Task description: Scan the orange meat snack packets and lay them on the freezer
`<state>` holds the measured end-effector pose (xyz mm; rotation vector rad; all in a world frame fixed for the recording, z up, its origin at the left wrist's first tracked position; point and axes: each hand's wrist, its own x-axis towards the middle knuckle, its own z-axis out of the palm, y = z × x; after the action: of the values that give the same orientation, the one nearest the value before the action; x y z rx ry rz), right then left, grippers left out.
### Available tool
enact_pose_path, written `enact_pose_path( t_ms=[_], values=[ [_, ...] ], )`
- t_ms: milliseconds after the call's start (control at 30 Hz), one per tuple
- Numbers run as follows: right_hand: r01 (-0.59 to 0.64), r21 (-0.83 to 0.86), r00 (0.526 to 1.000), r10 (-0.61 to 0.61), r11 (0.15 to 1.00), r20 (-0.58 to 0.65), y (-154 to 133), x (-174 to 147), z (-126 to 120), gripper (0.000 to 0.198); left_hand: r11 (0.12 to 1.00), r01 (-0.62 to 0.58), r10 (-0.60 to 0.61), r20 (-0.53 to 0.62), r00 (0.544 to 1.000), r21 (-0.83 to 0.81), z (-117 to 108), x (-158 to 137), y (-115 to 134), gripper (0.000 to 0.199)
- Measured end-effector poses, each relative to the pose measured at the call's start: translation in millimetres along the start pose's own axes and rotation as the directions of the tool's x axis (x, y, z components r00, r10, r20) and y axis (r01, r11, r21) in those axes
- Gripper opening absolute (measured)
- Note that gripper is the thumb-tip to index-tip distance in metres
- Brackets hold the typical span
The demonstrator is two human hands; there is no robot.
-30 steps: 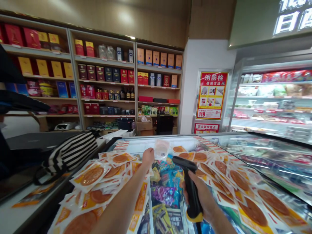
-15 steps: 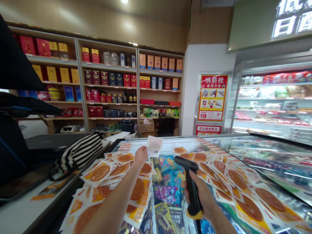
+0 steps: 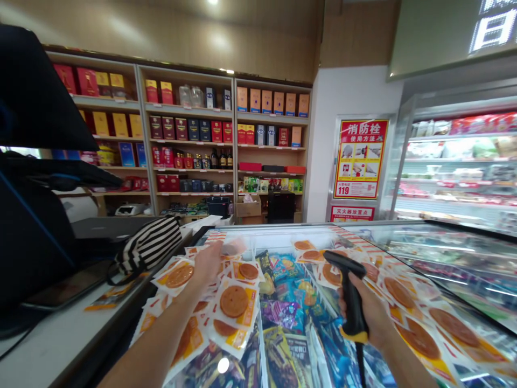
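Near left: white surface (image 3: 60, 350), striped bag (image 3: 151, 245) farther along it. Near right: right grip (image 3: 371, 311) closed round the handle of a black scanner (image 3: 353, 302), scanner's head to the far left, cord hanging toward near side. Glass-topped freezer (image 3: 278, 235) carries flat packets with round brown discs, overlapping: left pile (image 3: 234, 302), right pile (image 3: 398, 291). Snack bags (image 3: 278, 312) visible between. Left grip (image 3: 208, 261), over left pile's far part, pinching one packet (image 3: 235, 246); packet blurred, contact with pile cannot be told. Far: boxes on shelves (image 3: 186, 143); red poster (image 3: 361, 159), right.
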<state>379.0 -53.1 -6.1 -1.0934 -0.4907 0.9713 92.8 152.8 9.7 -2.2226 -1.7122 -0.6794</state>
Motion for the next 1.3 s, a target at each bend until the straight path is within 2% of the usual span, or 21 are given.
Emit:
enact_pose_path(
  t_ms=[100,200,300,400,500,567,633,733,867,967,1067,1200,1300],
  values=[
    [-0.01,0.003,0.999,0.01,1.0,-0.034,-6,0,-5,0.025,0.996,-0.09,0.089,0.044,0.995,0.021,3,-10,-6,0.029],
    [0.006,-0.003,0.998,-0.006,1.0,-0.055,-12,0,-12,0.025,0.984,-0.178,0.177,0.035,0.983,0.015,7,-17,-10,0.028],
    [0.024,-0.005,0.998,-0.025,1.0,-0.054,-16,0,-20,0.025,0.978,-0.207,0.207,0.024,0.978,-0.009,7,-18,-12,0.029],
    [0.034,0.008,0.997,-0.034,0.999,-0.068,-19,1,-28,0.024,0.977,-0.21,0.21,0.021,0.977,-0.024,2,-13,0,0.03],
    [0.066,-0.016,0.991,-0.068,0.998,-0.114,-20,2,-37,0.026,0.973,-0.223,0.223,-0.005,0.975,-0.058,-1,-7,35,0.034],
    [0.098,-0.042,0.986,-0.102,0.994,-0.131,-20,3,-44,0.027,0.956,-0.25,0.26,0.051,0.964,-0.157,2,-7,73,0.032],
    [0.107,-0.049,0.983,-0.113,0.993,-0.142,-20,4,-50,0.028,0.922,-0.321,0.343,0.076,0.936,-0.216,9,-12,117,0.029],
    [0.071,-0.039,0.983,-0.077,0.997,-0.168,-20,3,-58,0.028,0.842,-0.447,0.491,0.083,0.867,-0.303,25,-28,182,0.027],
    [0.049,-0.021,0.973,-0.053,0.999,-0.225,-25,-1,-62,0.028,0.744,-0.549,0.604,0.031,0.797,-0.382,42,-47,244,0.036],
    [0.052,-0.028,0.966,-0.058,0.998,-0.252,-26,-2,-65,0.028,0.717,-0.546,0.589,-0.043,0.807,-0.433,50,-47,268,0.043],
    [0.069,-0.053,0.969,-0.08,0.996,-0.233,-25,-2,-69,0.029,0.731,-0.486,0.547,-0.014,0.837,-0.479,56,-39,280,0.046],
    [0.096,-0.084,0.969,-0.112,0.992,-0.219,-25,-2,-71,0.029,0.713,-0.494,0.568,-0.003,0.823,-0.497,61,-29,290,0.038],
    [0.115,-0.088,0.97,-0.131,0.989,-0.204,-26,-4,-70,0.029,0.736,-0.475,0.551,0.017,0.835,-0.483,64,-23,298,0.036]
  ],
)
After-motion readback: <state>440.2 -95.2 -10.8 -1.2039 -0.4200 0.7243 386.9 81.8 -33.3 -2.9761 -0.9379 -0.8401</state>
